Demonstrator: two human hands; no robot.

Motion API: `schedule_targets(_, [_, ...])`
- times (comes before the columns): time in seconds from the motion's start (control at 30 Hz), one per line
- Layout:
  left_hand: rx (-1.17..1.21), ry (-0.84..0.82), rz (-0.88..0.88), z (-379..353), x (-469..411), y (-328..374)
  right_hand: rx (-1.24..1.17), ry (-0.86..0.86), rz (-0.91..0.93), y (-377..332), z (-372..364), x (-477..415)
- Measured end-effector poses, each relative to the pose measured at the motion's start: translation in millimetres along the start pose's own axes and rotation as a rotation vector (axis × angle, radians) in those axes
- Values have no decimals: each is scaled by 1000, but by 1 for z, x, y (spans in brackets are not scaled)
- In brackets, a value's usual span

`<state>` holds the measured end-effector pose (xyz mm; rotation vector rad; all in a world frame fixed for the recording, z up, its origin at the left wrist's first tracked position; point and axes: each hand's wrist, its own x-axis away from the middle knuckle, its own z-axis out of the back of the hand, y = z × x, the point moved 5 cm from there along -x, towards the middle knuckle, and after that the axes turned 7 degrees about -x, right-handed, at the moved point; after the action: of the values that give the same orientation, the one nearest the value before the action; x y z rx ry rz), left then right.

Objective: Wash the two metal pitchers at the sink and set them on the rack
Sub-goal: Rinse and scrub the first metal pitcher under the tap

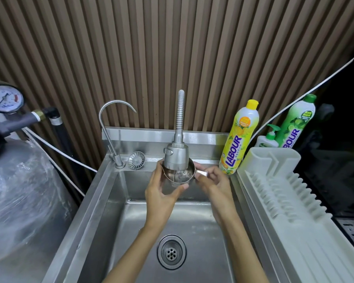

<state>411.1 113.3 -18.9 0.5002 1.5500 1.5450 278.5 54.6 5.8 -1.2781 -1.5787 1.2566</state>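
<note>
Water is pouring from the sprayer faucet into a metal pitcher being held just beneath it, over the sink. The left hand is curling round the pitcher's body, and the right hand is pinching its handle. A white rack is sitting just right of the sink.

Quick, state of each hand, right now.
Left hand: grips the body of the metal pitcher under the spray faucet.
Right hand: pinches the pitcher's handle.
</note>
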Motion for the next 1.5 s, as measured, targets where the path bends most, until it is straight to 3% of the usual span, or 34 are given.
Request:
schedule_targets(0.1, [-144,40,-68,11,4,10,-218,-49,-116,12,-1,5])
schedule_targets(0.27, [-265,102,41,14,12,3,65,53,-181,12,10,9])
schedule_targets(0.37, [-259,32,39,6,12,-2,240,126,-34,-9,16,7])
schedule_targets(0.5, [-73,-40,91,-7,4,-9,352,143,129,-20,7,6])
schedule_targets(0.6, [-33,15,53,-4,0,-10,86,99,67,-1,2,2])
schedule_targets(0.7, [-94,24,-34,4,2,1,-327,-9,-126,25,-3,4])
schedule_targets(0.8, [-248,38,-57,9,7,9,-408,-41,-258,40,-2,12])
schedule_targets(0.97, [-379,87,63,16,15,2,84,49,-279,25,9,15])
schedule_targets(1.1, [-99,-135,250,2,13,-20,645,133,-18,-13,11,11])
schedule_targets(1.17, [-6,-192,278,-5,10,-24,726,118,119,-25,3,12])
schedule_targets(1.23, [64,-158,242,-8,5,-18,573,88,177,-28,-3,12])
schedule_targets(1.33, [160,-62,165,-3,-2,-7,195,-2,109,-13,-4,7])
schedule_targets(1.5, [-136,5,-36,14,-2,13,-389,-125,-208,33,-10,8])
